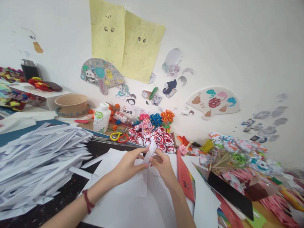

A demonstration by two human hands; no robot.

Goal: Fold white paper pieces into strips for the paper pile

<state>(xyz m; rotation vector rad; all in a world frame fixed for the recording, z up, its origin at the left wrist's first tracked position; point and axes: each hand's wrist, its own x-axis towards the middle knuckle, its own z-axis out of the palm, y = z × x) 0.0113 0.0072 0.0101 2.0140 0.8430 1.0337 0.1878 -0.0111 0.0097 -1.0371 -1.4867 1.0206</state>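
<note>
A narrow folded white paper strip (150, 152) stands upright between my hands over white paper sheets (127, 207). My left hand (132, 164) pinches it between thumb and fingers from the left. From the right, my right hand (163, 166) grips its lower part with bent fingers; some fingertips are hidden behind the strip. A red cord bracelet (88, 202) circles my left wrist. Just beyond the hands lie red-and-white paper flowers (161, 136). To the left spreads a big pile of similar white paper strips (36, 159).
Scissors (119, 136) and a white bottle (101, 118) stand behind the pile. A tan bowl (71, 102) is farther left. Right of the sheets lie a red packet (185, 179), a dark phone-like slab (230, 194) and heaped paper flowers on sticks (238, 158). A wall rises behind.
</note>
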